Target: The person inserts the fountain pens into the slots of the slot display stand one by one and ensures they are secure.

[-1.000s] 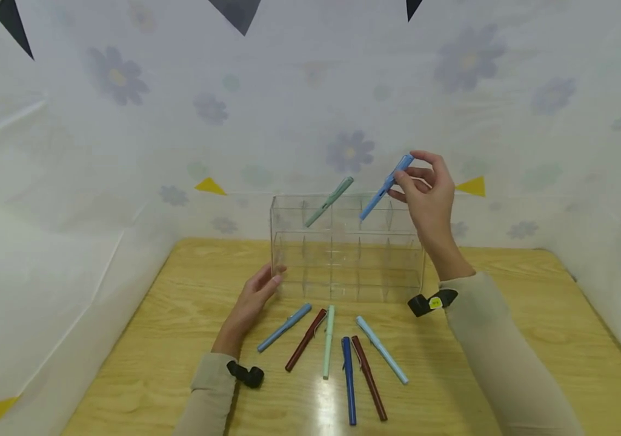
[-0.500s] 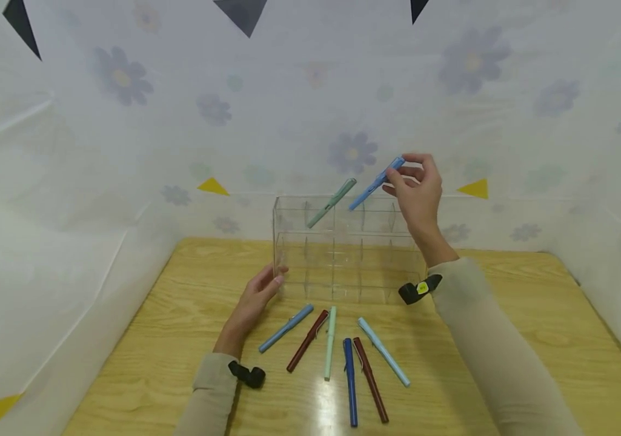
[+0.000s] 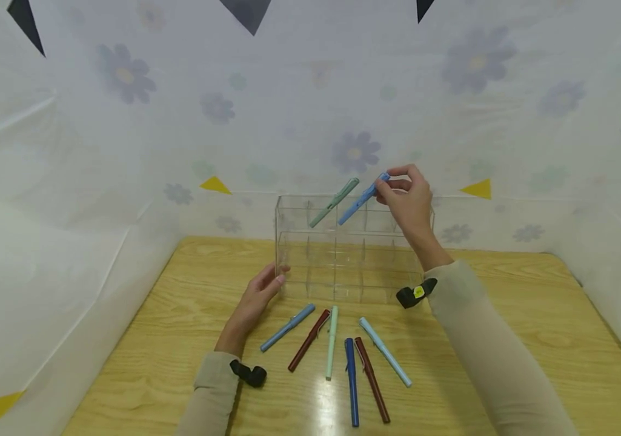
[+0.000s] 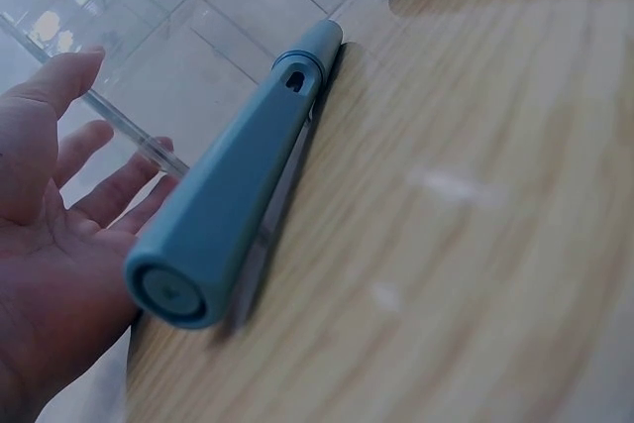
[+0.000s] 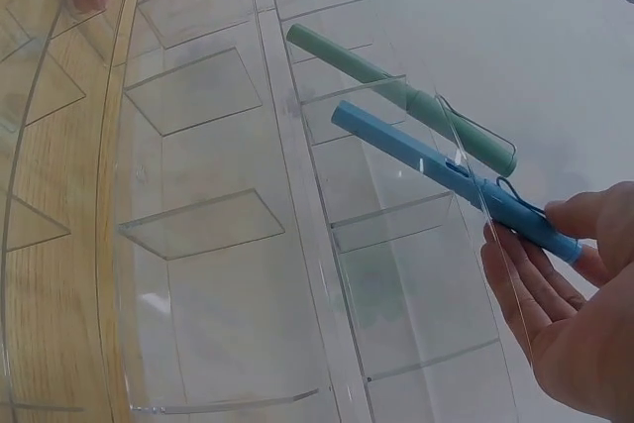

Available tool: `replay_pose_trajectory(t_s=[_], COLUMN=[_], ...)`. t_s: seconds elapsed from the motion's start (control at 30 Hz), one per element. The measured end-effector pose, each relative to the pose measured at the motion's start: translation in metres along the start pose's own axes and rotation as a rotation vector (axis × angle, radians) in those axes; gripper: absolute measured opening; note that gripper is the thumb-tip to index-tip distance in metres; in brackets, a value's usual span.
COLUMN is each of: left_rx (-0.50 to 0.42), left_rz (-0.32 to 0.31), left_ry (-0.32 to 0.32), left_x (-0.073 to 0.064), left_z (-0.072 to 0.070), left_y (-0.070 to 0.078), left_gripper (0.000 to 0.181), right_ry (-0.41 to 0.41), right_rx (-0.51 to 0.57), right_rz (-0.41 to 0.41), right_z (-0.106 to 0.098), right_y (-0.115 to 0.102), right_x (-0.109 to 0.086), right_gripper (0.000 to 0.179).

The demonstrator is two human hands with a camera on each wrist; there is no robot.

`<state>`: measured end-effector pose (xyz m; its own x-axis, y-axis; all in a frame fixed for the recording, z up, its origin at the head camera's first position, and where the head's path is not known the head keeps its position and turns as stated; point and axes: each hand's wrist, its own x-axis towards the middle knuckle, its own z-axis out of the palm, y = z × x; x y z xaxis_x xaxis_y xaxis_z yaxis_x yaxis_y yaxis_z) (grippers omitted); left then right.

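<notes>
Pen [image 3: 356, 207], blue, is held slantwise right of centre in the head view, pinched between thumb and fingers in the closed grip of the right hand [image 3: 412, 203]; its lower end is at the top row of the clear rack [image 3: 277, 239], just beside the similarly tilted green pen [image 3: 334, 203]. Left of centre, the left hand [image 3: 255, 297] has a loose, spread grip, fingertips at the rack's left edge. Six pens [image 3: 333, 345] lie on the wooden surface [image 3: 174, 309], lower centre.
</notes>
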<state>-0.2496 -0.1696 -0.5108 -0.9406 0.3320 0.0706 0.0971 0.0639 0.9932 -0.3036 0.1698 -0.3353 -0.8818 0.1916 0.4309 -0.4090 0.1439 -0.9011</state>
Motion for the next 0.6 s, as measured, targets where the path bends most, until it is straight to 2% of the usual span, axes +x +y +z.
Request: replay_pose_trajectory(t_s=[0.6], left_rx=[-0.018], left_rz=[0.013], left_ry=[0.002], left_x=[0.003], left_z=[0.006], left_y=[0.0], left_gripper=[0.056], right_ry=[-0.079], right_rx=[-0.161], right_rz=[0.008], right_z=[-0.013], right_y=[-0.004], right_x=[0.005], right_gripper=[0.022])
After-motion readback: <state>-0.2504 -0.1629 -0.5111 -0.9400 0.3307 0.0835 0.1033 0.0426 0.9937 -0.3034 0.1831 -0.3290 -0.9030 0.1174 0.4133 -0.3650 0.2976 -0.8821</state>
